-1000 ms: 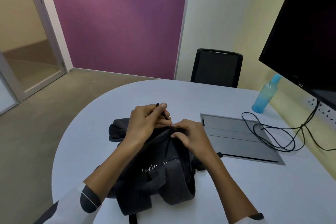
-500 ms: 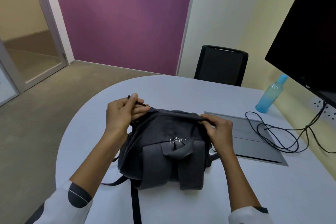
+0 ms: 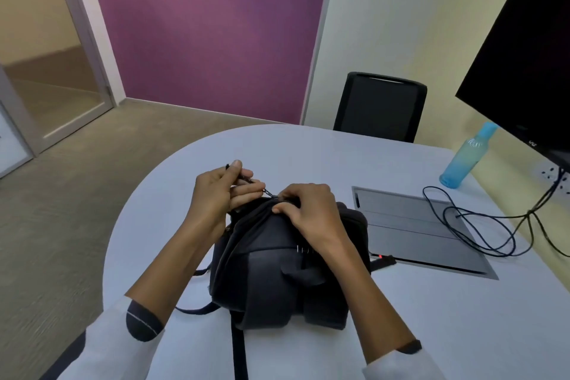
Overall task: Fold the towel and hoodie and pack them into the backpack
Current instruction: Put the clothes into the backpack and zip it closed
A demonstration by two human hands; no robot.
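Observation:
A dark grey backpack stands upright on the white table, its front pocket facing me. My left hand pinches the black zipper pull cord at the bag's top. Close beside it, my right hand grips the fabric at the top of the bag. Neither towel nor hoodie shows anywhere; the bag's inside is hidden.
A grey cable hatch sits in the table right of the bag, with a looped black cable on it. A blue bottle stands at the far right under a black monitor. A black chair faces the far edge.
My right hand moved left from the bag's right corner to its top middle, beside my left hand. The left hand shifted right with the zipper pull.

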